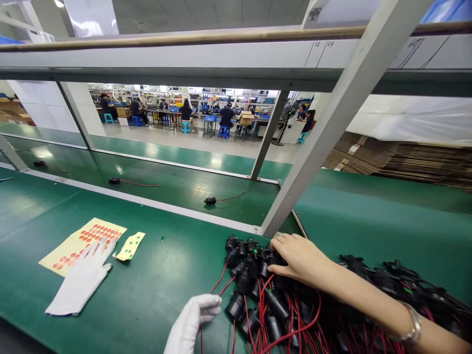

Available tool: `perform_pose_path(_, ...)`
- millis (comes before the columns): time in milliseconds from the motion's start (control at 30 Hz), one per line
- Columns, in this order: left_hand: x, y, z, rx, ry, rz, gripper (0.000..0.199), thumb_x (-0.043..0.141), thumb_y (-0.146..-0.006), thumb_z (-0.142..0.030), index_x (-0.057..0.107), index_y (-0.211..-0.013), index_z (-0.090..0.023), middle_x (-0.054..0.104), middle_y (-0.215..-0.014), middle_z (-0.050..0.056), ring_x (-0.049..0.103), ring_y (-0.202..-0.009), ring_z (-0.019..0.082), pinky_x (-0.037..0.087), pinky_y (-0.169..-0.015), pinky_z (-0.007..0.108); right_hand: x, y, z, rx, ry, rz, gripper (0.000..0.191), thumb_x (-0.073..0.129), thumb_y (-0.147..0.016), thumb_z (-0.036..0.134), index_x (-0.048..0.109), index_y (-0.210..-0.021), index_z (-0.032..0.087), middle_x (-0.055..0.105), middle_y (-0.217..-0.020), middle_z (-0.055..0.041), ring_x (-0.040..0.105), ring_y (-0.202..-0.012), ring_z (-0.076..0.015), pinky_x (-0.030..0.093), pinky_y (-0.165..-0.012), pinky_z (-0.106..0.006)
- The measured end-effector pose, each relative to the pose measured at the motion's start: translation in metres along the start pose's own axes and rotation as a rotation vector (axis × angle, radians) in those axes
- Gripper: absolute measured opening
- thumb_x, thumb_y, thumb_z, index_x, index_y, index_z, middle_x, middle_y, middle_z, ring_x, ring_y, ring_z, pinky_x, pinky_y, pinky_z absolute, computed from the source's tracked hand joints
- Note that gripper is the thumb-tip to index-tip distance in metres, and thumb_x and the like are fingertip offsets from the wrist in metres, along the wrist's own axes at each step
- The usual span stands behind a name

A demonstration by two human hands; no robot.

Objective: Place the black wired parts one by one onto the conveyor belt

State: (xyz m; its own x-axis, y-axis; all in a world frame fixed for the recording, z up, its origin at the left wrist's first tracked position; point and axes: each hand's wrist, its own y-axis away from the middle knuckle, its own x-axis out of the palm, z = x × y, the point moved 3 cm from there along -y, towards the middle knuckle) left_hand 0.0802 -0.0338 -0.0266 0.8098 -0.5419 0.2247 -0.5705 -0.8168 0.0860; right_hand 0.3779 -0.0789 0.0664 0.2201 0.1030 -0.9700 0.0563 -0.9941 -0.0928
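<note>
Green workbench (162, 290), wired parts (244, 281), glove (81, 279)

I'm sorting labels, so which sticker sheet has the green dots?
The small ragged sheet, right of the loose white glove; the larger sheet carries red ovals.

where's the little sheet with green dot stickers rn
In the head view it lies left of centre on the green tabletop: the small sheet of green dot stickers, just right of the empty white glove and the larger red-sticker sheet.

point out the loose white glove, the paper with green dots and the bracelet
Loose white glove (87, 275): head view, on its palm.
Paper with green dots (130, 247): head view, near its middle.
Bracelet (416, 323): head view, on its band at the right wrist.
</note>
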Motion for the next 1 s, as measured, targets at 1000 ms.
perform_pose_path(1000,0.073,-0.015,-0.068,0.107,0.07,0.442,0.056,0.063,-0.086,-0.06,0.072,-0.116,-0.014,0.074,-0.111,0.009,0.066,-0.105,0.029,0.05,-0.094,0.04,-0.073,0.031,0.078,-0.56,-0.533,-0.561,0.044,0.067,-0.09,0.014,0.053,-0.13,0.021,0.076,-0.101,-0.0066,0.072,-0.098,-0.0219,0.059,-0.09,-0.032)
